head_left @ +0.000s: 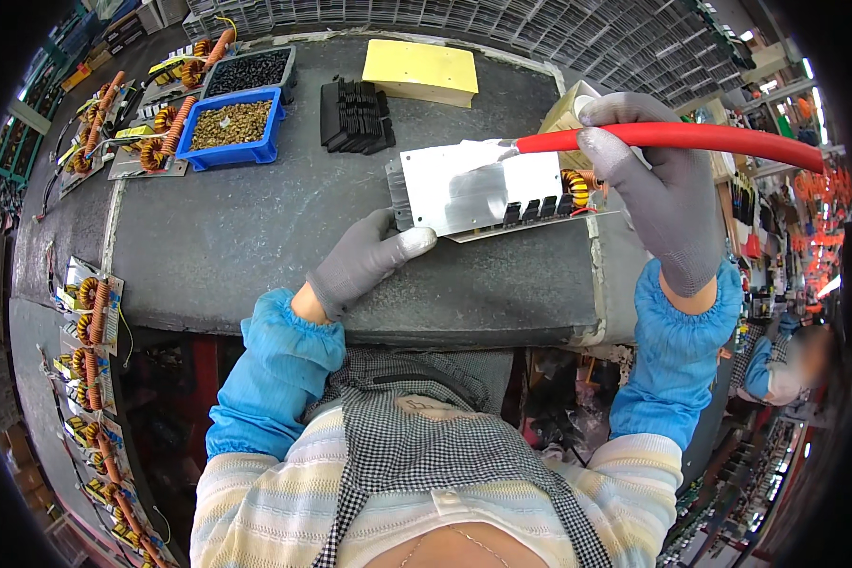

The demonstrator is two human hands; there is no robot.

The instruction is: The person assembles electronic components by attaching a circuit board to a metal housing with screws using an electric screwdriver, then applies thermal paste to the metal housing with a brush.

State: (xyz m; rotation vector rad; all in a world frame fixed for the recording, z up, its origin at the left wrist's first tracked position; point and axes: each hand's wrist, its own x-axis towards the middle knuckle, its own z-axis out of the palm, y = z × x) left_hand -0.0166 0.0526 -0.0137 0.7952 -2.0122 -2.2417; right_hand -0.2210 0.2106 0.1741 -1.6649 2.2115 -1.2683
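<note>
My gloved left hand (369, 262) grips the near left corner of a circuit board with a flat aluminium plate (473, 197), its whitened thumb on top. White paste (478, 154) lies along the plate's far edge. A row of black components (532, 210) and a yellow-black coil (575, 189) sit at the board's right side. In my gloved right hand (658, 185) is a long red-handled spreading tool (748, 142). Its narrow tip touches the plate at the paste; the tip's exact shape is smeared over. The right thumb and fingertips carry white paste too.
Farther off stand a blue bin (273, 128) of brass-coloured small parts, a dark bin (256, 68) of black parts, stacked black pieces (355, 118) and a yellow block (421, 71). Coil-bearing boards (95, 331) line the left side. Another person (776, 369) is far right.
</note>
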